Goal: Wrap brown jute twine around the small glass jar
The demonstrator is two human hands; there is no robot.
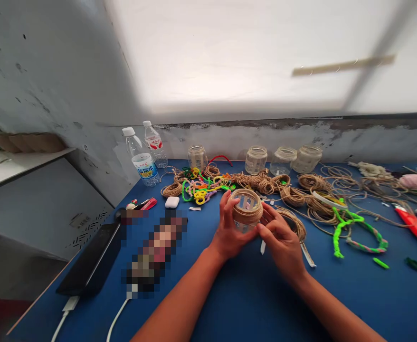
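A scuffed white wall (44,80) fills the upper left of the frame, a bright pale panel (230,52) the top, and a white shelf (23,164) juts from the far left.

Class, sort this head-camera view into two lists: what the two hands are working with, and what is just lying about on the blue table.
Working with: glass jar partly wrapped in jute twine, left hand, right hand, jute twine coils.

Lying about: water bottles, white earbud case, white charging cable.
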